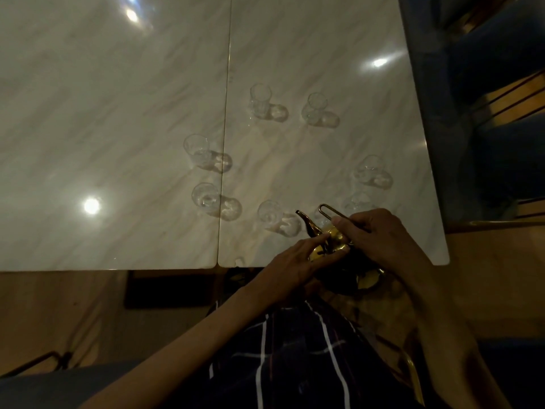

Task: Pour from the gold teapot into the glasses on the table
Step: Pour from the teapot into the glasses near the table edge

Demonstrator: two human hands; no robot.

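Gold teapot point(330, 240), at table point(118, 113) near edge: right hand point(380, 234) gripping its wire handle; left hand point(298, 267) fingers pressed on lid, spout toward glasses point(269, 212).

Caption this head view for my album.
Both hands steady a gold teapot near clear glasses on a marble table.

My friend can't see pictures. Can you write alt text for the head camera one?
Two hands hold a gold teapot at the near edge of a marble table; right hand grips its handle, left hand touches its lid. Clear glasses stand ringed beyond.
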